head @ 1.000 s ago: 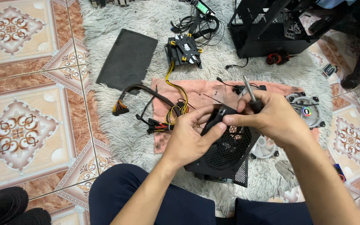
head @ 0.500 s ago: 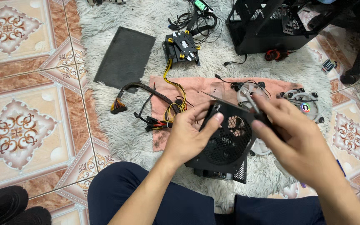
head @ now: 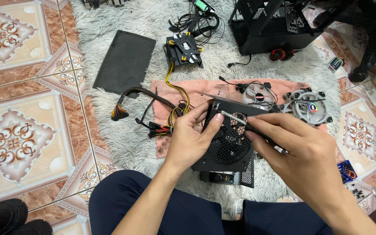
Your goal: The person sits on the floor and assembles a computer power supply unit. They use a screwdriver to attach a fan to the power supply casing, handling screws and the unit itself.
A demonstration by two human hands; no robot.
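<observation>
A black power supply box [head: 229, 146] with a honeycomb fan grille lies tilted on the grey shaggy rug [head: 122, 143], in front of my knees. My left hand [head: 192, 135] grips its left edge, thumb and fingers over the top corner. My right hand [head: 299, 150] holds a screwdriver [head: 238, 121] with a black handle; its metal tip sits at the box's upper left corner. A bundle of black, yellow and red cables [head: 162, 115] runs from the box to the left.
A pink cloth [head: 196, 89] lies under two round case fans [head: 310, 106]. A black side panel [head: 125, 61] lies at the left and a black computer case [head: 275, 26] at the top right. A small black bracket with yellow parts [head: 183, 48] sits above the cloth. Patterned floor tiles [head: 22, 139] surround the rug.
My right hand has lowered and turned the screwdriver, from upright above the box to lying across its top with the tip at the upper left corner. My left hand keeps its grip.
</observation>
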